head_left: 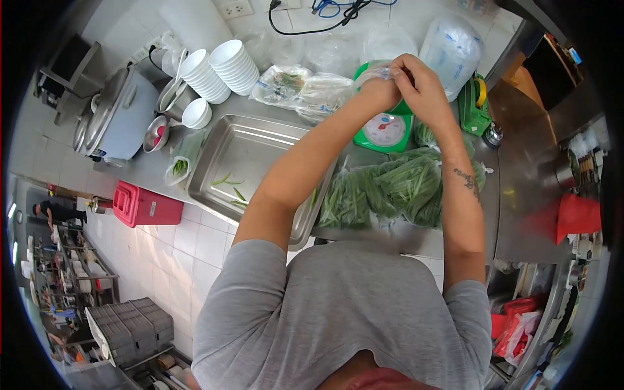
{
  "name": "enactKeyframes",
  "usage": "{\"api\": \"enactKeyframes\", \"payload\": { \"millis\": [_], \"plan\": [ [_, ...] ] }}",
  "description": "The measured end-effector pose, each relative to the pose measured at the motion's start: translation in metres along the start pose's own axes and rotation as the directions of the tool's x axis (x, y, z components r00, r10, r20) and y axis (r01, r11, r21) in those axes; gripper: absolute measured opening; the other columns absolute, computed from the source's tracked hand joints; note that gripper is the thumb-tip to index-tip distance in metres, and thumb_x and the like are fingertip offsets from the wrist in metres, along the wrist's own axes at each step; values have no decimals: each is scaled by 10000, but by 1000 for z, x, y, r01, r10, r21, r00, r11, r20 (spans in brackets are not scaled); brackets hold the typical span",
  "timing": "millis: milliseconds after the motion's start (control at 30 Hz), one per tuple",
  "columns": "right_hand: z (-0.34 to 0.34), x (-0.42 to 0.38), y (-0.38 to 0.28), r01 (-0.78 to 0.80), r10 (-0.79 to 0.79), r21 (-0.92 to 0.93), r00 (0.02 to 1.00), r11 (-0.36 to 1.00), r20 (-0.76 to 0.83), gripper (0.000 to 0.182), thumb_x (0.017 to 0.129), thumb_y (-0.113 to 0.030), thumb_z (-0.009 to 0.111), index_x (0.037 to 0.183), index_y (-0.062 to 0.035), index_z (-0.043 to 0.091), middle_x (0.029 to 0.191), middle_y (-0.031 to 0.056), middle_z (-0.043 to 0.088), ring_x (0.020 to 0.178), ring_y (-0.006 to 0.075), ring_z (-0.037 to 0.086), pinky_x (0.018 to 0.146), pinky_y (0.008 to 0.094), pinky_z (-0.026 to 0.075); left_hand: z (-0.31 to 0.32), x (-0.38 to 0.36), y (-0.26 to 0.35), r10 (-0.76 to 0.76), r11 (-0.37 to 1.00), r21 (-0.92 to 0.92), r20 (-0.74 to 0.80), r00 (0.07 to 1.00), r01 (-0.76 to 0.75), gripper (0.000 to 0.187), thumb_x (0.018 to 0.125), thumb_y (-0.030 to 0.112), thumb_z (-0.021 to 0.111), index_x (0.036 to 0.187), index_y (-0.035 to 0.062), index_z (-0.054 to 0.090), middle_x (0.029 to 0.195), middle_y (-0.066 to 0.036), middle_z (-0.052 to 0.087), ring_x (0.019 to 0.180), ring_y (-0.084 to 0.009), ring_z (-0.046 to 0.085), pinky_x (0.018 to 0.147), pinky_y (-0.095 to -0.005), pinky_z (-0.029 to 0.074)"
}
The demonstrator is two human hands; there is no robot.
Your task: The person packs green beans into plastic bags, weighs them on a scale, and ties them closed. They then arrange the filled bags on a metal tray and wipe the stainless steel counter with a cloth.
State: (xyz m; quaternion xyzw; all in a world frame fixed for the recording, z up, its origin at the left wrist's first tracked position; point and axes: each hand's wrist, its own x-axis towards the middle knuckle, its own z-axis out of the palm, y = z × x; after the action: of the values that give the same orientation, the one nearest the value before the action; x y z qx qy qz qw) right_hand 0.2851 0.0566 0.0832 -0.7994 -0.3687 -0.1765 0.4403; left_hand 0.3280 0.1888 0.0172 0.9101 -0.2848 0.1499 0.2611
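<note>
Both arms reach over a green scale (383, 131) with a round white dial. My left hand (380, 93) is closed at a clear plastic bag (372, 74) above the scale's green bowl. Beside it my right hand (418, 81) has its fingers bent together at the bag's edge. Just in front of the scale lie clear bags of green beans (403, 186). To the left a steel tray (250, 146) holds a few loose green pods (224, 179).
Stacked white bowls (234, 65), a large pot (123, 114) and a small bag of greens (184, 159) are on the left. A tape dispenser (474, 107) stands right of the scale. A red bin (148, 205) is on the floor. Far left is another person (62, 212).
</note>
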Motion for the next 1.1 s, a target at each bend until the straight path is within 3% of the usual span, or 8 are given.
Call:
{"api": "enactKeyframes", "payload": {
  "millis": [67, 167, 233, 367, 700, 800, 933, 1100],
  "plan": [
    [2, -1, 6, -57, 50, 82, 996, 995, 78, 127, 906, -127, 528, 937, -5, 543, 809, 49, 537, 745, 107, 493, 675, 252, 416, 0, -1, -4, 51, 975, -218, 53, 997, -38, 339, 858, 211, 530, 1152, 42, 547, 1166, -169, 579, 1071, -310, 549, 867, -385, 449],
    [-3, -8, 15, -91, 83, 260, 996, 961, 40, 141, 908, -137, 533, 976, -17, 563, 830, 30, 573, 758, 108, 517, 685, 252, 428, -61, -23, 45, -303, 952, 66, 355, 884, 299, 303, 873, 156, 522, 1141, 17, 546, 1147, -183, 575, 1060, -313, 553, 873, -393, 438],
    [-11, -15, 19, -123, 136, 309, 991, 943, -20, 147, 911, -135, 537, 1000, -24, 574, 834, 12, 582, 759, 101, 522, 685, 245, 430, -72, -70, 50, -129, 987, -94, -7, 992, 127, 275, 899, 109, 511, 1149, 1, 554, 1088, -184, 589, 1010, -307, 575, 859, -373, 441],
    [-39, -43, 31, -228, 273, 285, 953, 931, -129, 147, 921, -120, 543, 1028, -28, 583, 834, -26, 559, 747, 58, 483, 671, 210, 403, -111, -143, 45, -145, 926, -359, -46, 988, 119, 261, 929, 63, 498, 1171, -5, 566, 972, -163, 606, 891, -260, 599, 802, -306, 456],
    [-18, -92, 16, -351, 418, 304, 887, 886, -196, 118, 912, -90, 554, 996, -22, 600, 833, -26, 571, 706, 57, 469, 645, 203, 387, -125, -293, 1, -612, 790, 132, 98, 785, 599, 132, 844, 110, 603, 879, -17, 587, 816, -166, 624, 735, -325, 604, 646, -398, 458],
    [8, -101, 11, -331, 362, 221, 925, 918, -119, 103, 907, -81, 559, 976, -20, 604, 828, -13, 581, 690, 67, 480, 639, 210, 394, -123, -333, -9, -728, 668, 354, 130, 673, 654, 219, 846, 208, 587, 800, -6, 572, 811, -183, 631, 795, -388, 596, 675, -469, 458],
    [50, -106, -27, -243, 232, 121, 967, 962, 101, 77, 875, -74, 581, 941, -37, 598, 815, 45, 587, 664, 129, 519, 653, 251, 426, -114, -340, 1, -901, 434, 521, 276, 335, 735, 367, 842, 361, 582, 836, -1, 635, 845, -187, 654, 840, -367, 630, 718, -448, 498],
    [116, -114, -59, -94, 32, 113, 887, 989, 460, 82, 810, -116, 604, 864, -58, 584, 794, 99, 584, 793, 290, 573, 702, 380, 458, -73, -341, 13, -847, 527, 387, 307, 433, 757, 313, 822, 281, 543, 826, -12, 652, 864, -214, 653, 840, -366, 639, 747, -442, 503]
  ]
}}
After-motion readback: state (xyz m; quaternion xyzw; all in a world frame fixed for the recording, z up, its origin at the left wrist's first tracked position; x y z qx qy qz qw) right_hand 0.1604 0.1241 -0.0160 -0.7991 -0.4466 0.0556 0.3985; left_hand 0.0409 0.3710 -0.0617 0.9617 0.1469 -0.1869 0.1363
